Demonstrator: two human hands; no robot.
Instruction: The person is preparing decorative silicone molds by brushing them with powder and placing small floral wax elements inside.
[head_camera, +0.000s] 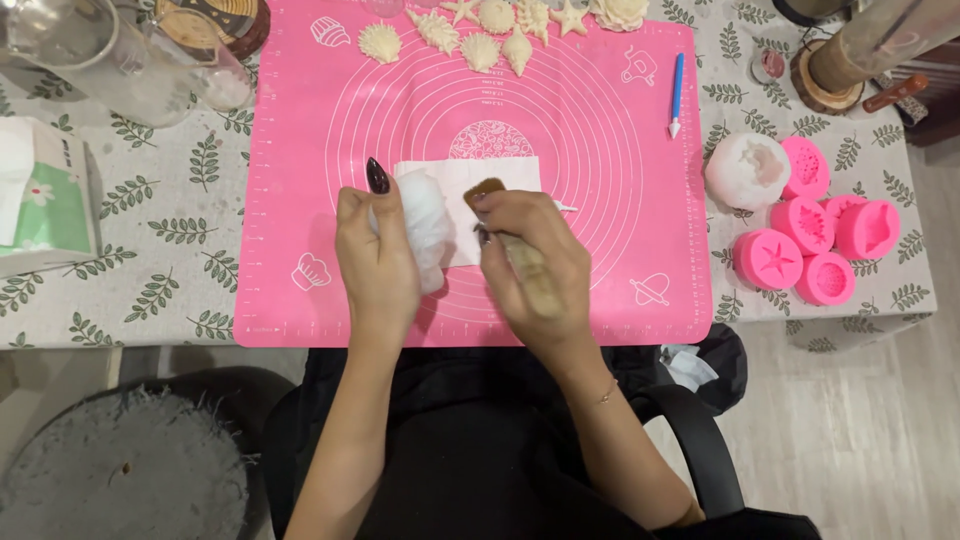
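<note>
My left hand (375, 255) grips a white, soft-looking mould or lump (426, 222) over the pink silicone mat (600, 180). My right hand (535, 260) holds a wooden-handled tool (525, 270) whose tip points at the white lump. Under both hands lies a white paper sheet (480, 185). Along the mat's far edge sit several cream shell and starfish shapes (480, 45).
Several pink silicone moulds (810, 230) and a white lump (745, 170) lie right of the mat. A blue-handled tool (677, 90) rests on the mat's right side. Glass containers (120, 60) stand far left, a green and white box (45, 200) at left. A black chair is below.
</note>
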